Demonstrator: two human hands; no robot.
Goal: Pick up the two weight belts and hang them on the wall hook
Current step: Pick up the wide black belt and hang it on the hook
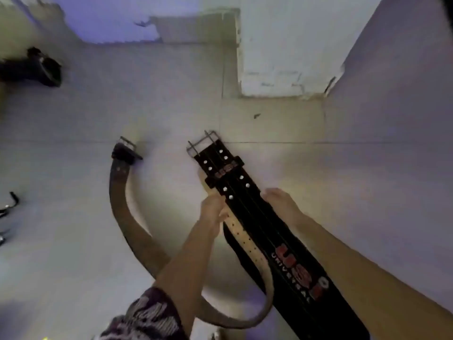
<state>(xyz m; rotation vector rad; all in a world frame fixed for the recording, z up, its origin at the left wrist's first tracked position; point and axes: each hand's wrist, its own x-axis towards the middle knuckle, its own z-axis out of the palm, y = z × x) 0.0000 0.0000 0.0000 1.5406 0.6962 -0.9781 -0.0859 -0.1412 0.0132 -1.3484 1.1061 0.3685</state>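
Observation:
A black weight belt with red and white lettering and a metal buckle at its far end lies stretched out on the pale tiled floor. A brown leather belt curves in a loop to its left, its buckle end at the far left and its punched tail running under the black belt. My left hand grips the left edge of the black belt near the rivets. My right hand holds its right edge, fingers curled under.
A dark object lies on the floor at the far left. A white wall corner rises ahead, with another wall on the right. Thin dark cords show at the left edge.

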